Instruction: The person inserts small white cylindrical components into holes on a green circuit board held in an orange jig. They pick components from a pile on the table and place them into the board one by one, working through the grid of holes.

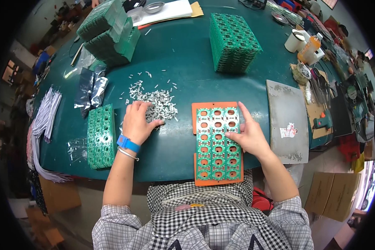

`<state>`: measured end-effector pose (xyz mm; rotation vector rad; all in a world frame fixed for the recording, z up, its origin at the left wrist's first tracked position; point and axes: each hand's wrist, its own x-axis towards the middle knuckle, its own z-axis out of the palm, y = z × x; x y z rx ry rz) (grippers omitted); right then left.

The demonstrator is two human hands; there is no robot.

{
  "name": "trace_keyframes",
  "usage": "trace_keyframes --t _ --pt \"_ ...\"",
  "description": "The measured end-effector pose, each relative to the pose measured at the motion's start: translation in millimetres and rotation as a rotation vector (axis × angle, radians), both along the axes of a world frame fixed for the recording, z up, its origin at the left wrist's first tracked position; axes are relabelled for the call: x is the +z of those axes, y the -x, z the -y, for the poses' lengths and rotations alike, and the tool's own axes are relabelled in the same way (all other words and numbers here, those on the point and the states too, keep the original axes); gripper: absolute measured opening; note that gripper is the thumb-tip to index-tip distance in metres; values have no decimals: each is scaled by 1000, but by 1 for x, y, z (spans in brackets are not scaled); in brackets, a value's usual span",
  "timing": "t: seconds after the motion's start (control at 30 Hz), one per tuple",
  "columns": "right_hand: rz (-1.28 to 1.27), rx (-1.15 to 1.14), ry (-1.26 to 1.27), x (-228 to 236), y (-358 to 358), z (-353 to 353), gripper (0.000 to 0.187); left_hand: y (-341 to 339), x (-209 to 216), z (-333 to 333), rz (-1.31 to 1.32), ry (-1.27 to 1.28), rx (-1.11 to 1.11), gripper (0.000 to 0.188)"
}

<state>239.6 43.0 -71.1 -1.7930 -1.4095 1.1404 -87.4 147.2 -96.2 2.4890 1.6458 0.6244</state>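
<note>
My left hand (136, 123) reaches into a loose pile of small white parts (164, 102), its thumb spread away from its fingers. Whether a part lies under the fingertips I cannot make out. A green circuit board panel (211, 143) with rows of oval cutouts lies on an orange fixture plate (196, 110), close to the table's front edge. My right hand (252, 133) holds the panel at its right side, thumb pressed on top and index finger stretched along the upper edge. Left of my left hand lies another stack of green panels (101, 137).
Tall green panel stacks stand at the back left (112, 37) and back centre (233, 43). Silvery bags (91, 87) and bundled white wires (48, 112) lie left. A grey metal plate (287, 121) sits right, near a bottle (310, 48) and a white cup (294, 41).
</note>
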Motion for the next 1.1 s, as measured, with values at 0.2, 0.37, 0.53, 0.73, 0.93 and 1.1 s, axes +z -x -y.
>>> trace_keyframes --t 0.2,0.37,0.53,0.73,0.93,1.1 --pt "561 158 -49 3 2 -11 78 -5 -21 -14 188 21 -24 21" --pt "683 251 113 44 7 -23 73 1 -26 -14 419 40 94 13" --pt "753 433 -508 -6 17 -31 78 13 -19 -24 1185 437 119 11" --pt "589 572 -495 -22 20 -36 89 24 -8 -18 1718 926 45 14" --pt "557 635 -518 -22 15 -48 91 21 -14 -11 1907 1154 -121 16" --pt "582 594 -475 -21 31 -32 93 -5 12 1 1990 1209 -125 15"
